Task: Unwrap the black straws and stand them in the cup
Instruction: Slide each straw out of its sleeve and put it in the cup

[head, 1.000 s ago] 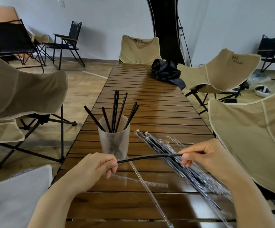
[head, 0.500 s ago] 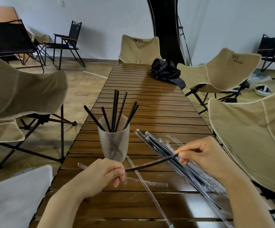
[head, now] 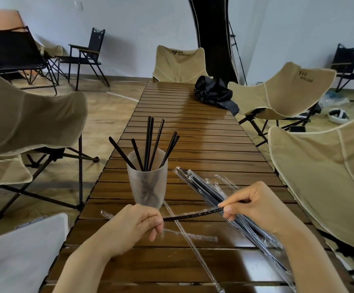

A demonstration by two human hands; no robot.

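A frosted plastic cup (head: 147, 182) stands on the slatted wooden table (head: 193, 140) with several bare black straws (head: 150, 142) upright in it. In front of the cup I hold one black straw (head: 193, 215) nearly level between both hands. My left hand (head: 135, 227) pinches its left end. My right hand (head: 254, 205) pinches its right end, which sits higher. A pile of wrapped black straws (head: 205, 188) lies on the table under and behind my right hand. Empty clear wrappers (head: 189, 236) lie below the held straw.
Beige folding chairs (head: 281, 89) stand around the table on both sides and at the far end. A crumpled black bag (head: 213, 93) lies at the table's far right. A grey chair seat (head: 21, 254) is at the near left corner.
The held straw has tilted, its left end dropping as my left hand moved down toward me. My right hand has shifted slightly up and right.
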